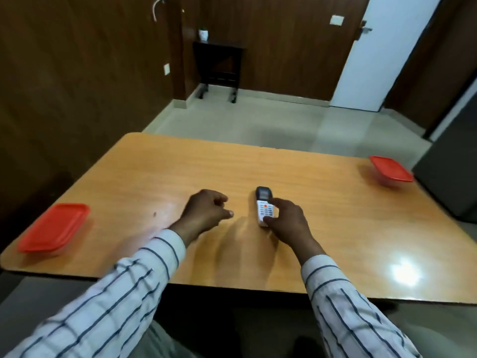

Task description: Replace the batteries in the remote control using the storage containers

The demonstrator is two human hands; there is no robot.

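Note:
A white remote control (pixel 263 205) with a dark display end and an orange button lies face up near the middle of the wooden table (pixel 160 171). My right hand (pixel 289 223) grips its near end between thumb and forefinger. My left hand (pixel 204 211) hovers just left of the remote, fingers loosely curled, holding nothing. Two clear storage containers with red lids stand on the table: one at the near left (pixel 55 227), one at the far right corner (pixel 391 169). Both lids are on, so their contents are hidden.
Beyond the table's far edge is tiled floor, with a small dark side table (pixel 218 65) against the wood-panelled wall and a white door (pixel 382 52) at the right. A dark cabinet (pixel 449 174) stands close to the table's right edge.

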